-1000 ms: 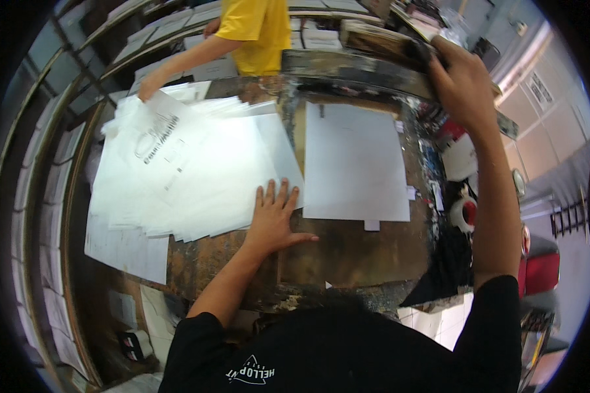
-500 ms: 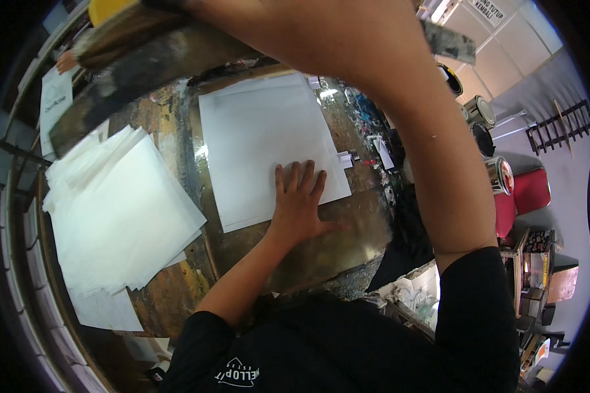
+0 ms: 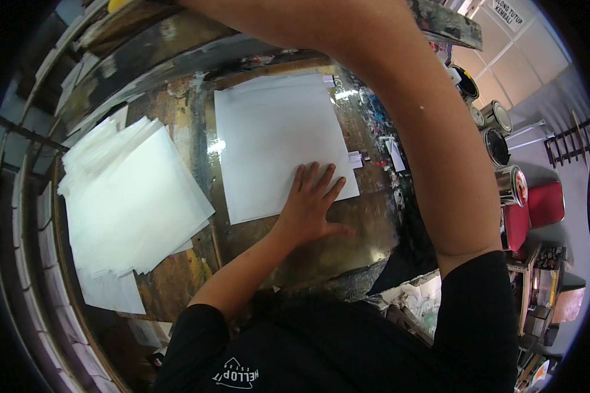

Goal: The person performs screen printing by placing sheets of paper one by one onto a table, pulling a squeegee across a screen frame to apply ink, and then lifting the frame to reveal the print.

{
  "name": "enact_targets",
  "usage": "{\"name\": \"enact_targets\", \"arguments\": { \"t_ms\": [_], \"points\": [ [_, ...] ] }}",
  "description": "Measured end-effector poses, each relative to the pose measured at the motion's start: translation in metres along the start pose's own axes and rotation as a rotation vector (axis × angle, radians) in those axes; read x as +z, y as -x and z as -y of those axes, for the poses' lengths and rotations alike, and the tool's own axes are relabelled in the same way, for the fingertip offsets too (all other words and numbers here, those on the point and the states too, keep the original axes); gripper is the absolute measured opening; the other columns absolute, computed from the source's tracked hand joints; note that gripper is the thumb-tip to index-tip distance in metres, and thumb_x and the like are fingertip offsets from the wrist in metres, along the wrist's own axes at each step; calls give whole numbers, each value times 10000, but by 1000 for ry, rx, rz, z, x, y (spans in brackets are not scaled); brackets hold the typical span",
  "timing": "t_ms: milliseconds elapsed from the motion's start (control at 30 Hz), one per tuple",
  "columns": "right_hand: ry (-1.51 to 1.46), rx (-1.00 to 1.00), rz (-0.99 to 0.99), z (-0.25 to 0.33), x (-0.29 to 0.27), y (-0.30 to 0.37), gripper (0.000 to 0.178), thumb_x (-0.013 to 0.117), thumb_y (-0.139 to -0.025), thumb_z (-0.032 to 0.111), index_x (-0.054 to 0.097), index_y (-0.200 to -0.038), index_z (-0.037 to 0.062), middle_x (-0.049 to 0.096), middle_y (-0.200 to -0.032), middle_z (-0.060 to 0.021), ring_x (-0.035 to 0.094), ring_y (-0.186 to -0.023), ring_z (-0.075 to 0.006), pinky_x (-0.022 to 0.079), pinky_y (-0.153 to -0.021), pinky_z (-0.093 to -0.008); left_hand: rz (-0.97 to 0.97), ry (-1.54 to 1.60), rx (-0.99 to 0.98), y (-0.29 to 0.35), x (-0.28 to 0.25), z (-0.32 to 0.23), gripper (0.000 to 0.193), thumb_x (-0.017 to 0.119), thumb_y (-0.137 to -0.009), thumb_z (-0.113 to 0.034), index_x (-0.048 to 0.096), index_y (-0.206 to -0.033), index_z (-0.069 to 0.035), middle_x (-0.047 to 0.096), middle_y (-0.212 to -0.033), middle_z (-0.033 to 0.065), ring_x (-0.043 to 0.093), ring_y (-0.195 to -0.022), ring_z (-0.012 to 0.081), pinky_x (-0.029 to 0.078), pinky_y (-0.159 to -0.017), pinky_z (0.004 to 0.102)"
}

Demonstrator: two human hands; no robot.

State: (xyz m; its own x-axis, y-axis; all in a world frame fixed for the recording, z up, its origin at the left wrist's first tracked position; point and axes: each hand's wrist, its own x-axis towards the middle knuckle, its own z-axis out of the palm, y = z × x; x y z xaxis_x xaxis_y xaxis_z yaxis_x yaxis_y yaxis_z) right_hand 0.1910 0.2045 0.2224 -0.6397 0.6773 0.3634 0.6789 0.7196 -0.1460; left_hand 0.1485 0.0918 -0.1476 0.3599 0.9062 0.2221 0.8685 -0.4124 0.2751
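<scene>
My left hand (image 3: 313,203) lies flat with its fingers spread. The fingertips rest on the lower right part of a white paper sheet (image 3: 275,137), and the palm and thumb are over the shiny brown board (image 3: 288,259) below it. Small pale tabs (image 3: 355,160) sit at the sheet's right edge. My right forearm (image 3: 432,144) arches up across the view and leaves through the top edge, so the hand is hidden. Beyond the sheet a dark, ink-smeared frame (image 3: 157,49) is raised over the far side.
A loose stack of translucent white sheets (image 3: 131,196) lies at left on the stained wooden table (image 3: 183,281). Metal racks (image 3: 36,262) run along the left. Paint cans (image 3: 508,183), a red chair (image 3: 545,204) and shelves (image 3: 537,295) stand at right.
My right hand has passed out through the top edge, along with most of the yellow thing there. Another person's hand with a printed sheet at far left is gone. My left hand stays flat.
</scene>
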Motion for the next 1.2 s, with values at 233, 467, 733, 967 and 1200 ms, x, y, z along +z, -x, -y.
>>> {"name": "enact_targets", "arguments": {
  "t_ms": [233, 467, 733, 967, 1200],
  "points": [
    [27, -189, -373, 0, 16, 20, 671, 431, -1096, 588, 618, -706, 76, 638, -675, -79, 616, -660, -241, 507, -822, -472, -94, -73, 35, -2, -11, -10, 1148, 674, -774, -877, 503, -1586, -84, 411, -1666, 220, 366, -1527, 462, 221, -1269, 657],
    [180, -227, -164, -13, 56, 52, 437, 647, -969, 481, 680, -995, 45, 729, -922, -212, 705, -936, -405, 493, -832, -538, -1057, 1202, -531, 75, -184, 27, 919, 937, -828, -146, 432, -1584, -8, 653, -912, 24, 643, -848, 124, 575, -799, 276],
    [-2, -323, 152, -60, 207, 145, 581, 813, -755, 103, 519, -1255, 76, 591, -1144, -127, 584, -1127, -342, 412, -928, -512, -582, 607, -750, 181, -105, 38, 1129, 1045, -618, -377, 542, -1544, 28, 749, -1276, 162, 685, -1193, 261, 462, -1104, 412],
    [201, -146, -172, -106, 299, 15, 448, 735, -800, 27, 569, -1207, 115, 602, -1118, -77, 588, -1131, -295, 383, -986, -518, -361, 114, -692, 204, -68, 50, 1308, 960, -546, -680, 533, -1533, 64, 762, -1117, 114, 672, -1051, 278, 333, -1034, 438],
    [272, -215, -150, -126, 363, -49, 479, 788, -806, 94, 549, -1219, 141, 605, -1125, -58, 598, -1134, -272, 377, -979, -529, -317, 124, -725, 204, -68, 50, 1329, 910, -564, -764, 536, -1537, 60, 542, -897, 16, 515, -844, 209, 311, -975, 440]
  ]
}}
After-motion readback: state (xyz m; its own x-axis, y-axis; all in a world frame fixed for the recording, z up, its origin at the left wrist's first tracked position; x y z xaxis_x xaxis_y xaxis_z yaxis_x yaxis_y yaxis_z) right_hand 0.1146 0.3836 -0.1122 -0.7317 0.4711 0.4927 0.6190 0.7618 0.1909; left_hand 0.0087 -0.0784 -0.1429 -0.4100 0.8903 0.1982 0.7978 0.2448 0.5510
